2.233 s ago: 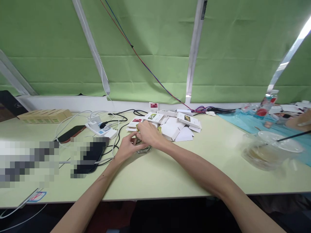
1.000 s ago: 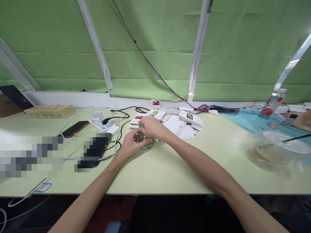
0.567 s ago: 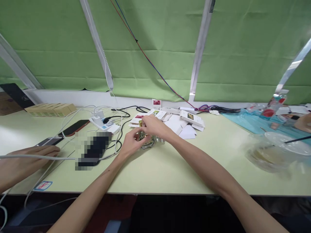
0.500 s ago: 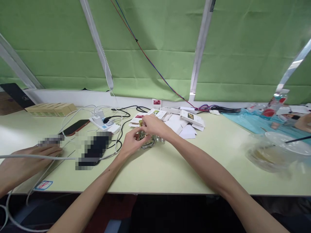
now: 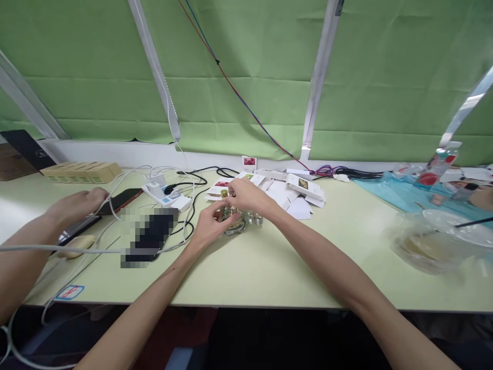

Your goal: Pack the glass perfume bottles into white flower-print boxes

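Observation:
A small clear glass bottle with a gold cap stands on the pale green table in the middle of the view. My left hand is wrapped round the bottle's left side. My right hand pinches at the gold cap from above, fingers closed. Two or three tiny silver-capped vials sit just right of the bottle. Behind my hands lies a heap of small white cartons, some flattened, some with little pictures.
Another person's hand rests on a phone at the left, near a white power strip and tangled cables. Tan boxes line the far left. A clear plastic container and a bottle stand at the right.
My hands have stayed on the bottle, and my right fingers have shifted at its cap. The other person's hand moved from the near left edge up to the phone.

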`<state>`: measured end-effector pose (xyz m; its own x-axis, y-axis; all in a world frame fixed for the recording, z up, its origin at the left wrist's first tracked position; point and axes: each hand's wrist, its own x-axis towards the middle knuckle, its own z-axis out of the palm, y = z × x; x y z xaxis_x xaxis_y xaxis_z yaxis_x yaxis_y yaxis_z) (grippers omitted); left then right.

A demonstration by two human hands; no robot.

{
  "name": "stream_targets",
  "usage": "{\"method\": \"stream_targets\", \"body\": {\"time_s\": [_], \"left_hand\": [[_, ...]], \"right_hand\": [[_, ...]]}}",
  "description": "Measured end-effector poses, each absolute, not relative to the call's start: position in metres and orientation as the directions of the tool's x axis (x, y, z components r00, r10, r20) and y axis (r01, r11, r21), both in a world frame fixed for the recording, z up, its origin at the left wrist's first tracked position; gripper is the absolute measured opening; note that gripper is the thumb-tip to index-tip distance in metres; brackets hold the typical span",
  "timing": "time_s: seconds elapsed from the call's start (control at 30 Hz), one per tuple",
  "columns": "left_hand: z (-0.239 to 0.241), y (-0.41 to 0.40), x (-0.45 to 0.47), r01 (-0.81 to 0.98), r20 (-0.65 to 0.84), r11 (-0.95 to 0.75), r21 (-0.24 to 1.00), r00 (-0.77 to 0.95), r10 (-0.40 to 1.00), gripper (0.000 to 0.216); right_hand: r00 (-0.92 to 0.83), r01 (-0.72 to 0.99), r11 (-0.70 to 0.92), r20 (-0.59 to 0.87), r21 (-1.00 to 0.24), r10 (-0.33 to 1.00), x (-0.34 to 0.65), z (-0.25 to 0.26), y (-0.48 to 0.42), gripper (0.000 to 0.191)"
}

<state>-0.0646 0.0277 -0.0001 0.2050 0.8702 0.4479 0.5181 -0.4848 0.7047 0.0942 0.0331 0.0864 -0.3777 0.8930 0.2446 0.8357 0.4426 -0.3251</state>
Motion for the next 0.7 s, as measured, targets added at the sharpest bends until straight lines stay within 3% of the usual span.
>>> {"method": "stream_targets", "body": {"time_s": [0.3,0.7], "left_hand": [[-0.006,0.031,-0.067,0.537,0.467,-0.495,0.683,0.201,0.861,0.04],[-0.007,0.031,-0.063,0.522,0.491,-0.5,0.691,0.168,0.855,0.04]], "right_hand": [[-0.381,0.827,0.452,0.259,-0.335,0.888,0.097,0.086,0.038,0.017],[-0.373,0.817,0.45,0.264,-0.361,0.889,0.103,0.1,0.024,0.009]]}}
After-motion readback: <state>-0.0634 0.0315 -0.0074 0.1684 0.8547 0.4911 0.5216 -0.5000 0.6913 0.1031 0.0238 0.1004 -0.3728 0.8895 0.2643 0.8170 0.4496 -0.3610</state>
